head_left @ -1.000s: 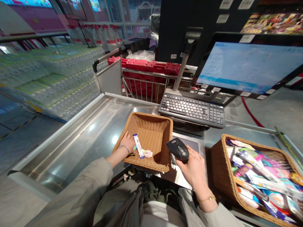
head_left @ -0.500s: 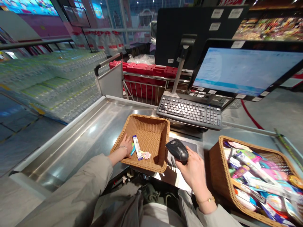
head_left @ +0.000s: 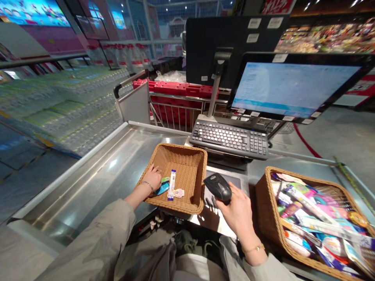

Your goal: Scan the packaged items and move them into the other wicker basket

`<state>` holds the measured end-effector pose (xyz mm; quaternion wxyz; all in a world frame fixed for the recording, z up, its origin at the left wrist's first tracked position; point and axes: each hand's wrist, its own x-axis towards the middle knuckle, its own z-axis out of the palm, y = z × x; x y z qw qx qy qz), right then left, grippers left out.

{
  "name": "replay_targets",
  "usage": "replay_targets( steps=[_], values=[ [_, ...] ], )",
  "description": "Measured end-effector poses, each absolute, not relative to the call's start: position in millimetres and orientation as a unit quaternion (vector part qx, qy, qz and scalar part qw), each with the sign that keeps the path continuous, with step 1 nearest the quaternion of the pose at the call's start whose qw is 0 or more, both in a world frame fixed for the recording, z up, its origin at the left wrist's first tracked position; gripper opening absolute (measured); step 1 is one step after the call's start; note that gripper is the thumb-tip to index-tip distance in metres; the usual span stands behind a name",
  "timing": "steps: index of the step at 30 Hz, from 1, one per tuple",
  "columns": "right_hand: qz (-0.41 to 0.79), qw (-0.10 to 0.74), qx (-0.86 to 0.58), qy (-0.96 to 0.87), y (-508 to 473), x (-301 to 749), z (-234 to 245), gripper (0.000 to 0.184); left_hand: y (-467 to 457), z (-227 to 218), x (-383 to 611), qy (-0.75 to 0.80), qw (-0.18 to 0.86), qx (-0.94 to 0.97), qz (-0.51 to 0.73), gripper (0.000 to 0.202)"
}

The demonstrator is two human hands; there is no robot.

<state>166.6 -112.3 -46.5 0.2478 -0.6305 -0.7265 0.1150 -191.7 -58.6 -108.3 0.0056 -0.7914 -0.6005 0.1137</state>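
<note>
My left hand [head_left: 152, 178] reaches over the left side of a brown woven basket [head_left: 189, 177], fingers apart and a little bent, with nothing visible in them. Just beside its fingertips, a small blue and green packet [head_left: 163, 188] lies on the basket floor. A slim white packet with dark blue ends [head_left: 172, 185] and a small pale pink item [head_left: 178, 192] lie next to it. My right hand [head_left: 236, 207] is wrapped round a black handheld barcode scanner [head_left: 218, 186], held just right of the basket with its head towards it.
A second woven basket [head_left: 263, 195], heaped with packaged goods, stands at the right. Behind the first basket are a keyboard [head_left: 230, 138] and a monitor [head_left: 293, 89]. The metal counter [head_left: 114, 160] has a raised edge, with a metal cart [head_left: 133, 101] beyond it.
My left hand has let go of the blue and green packet and drawn slightly up and left. The slim white packet has turned more upright. My right hand still holds the scanner.
</note>
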Motion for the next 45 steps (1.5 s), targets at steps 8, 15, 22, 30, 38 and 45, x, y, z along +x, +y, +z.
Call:
replay_targets(
  steps=[8,15,22,30,38,45],
  values=[
    [0.102,0.271,-0.620,-0.729,-113,171,-48,0.025,-63,-68,-154,-0.603,0.014,-0.797,0.009,0.028],
    [0.088,0.305,-0.618,-0.719,-112,178,-44,0.037,-65,-51,-109,-0.548,0.018,-0.821,-0.155,0.025],
    [0.081,0.333,-0.615,-0.710,-116,183,-37,0.043,-63,-37,-74,-0.514,0.036,-0.819,-0.252,0.029],
    [0.071,0.335,-0.626,-0.700,-122,189,-27,0.041,-58,-35,-50,-0.481,0.056,-0.821,-0.303,0.029],
    [0.063,0.313,-0.649,-0.691,-127,196,-28,0.036,-52,-37,-38,-0.448,0.068,-0.827,-0.334,0.029],
    [0.062,0.312,-0.660,-0.681,-128,202,-26,0.036,-47,-36,-27,-0.446,0.073,-0.825,-0.339,0.032]
  ],
)
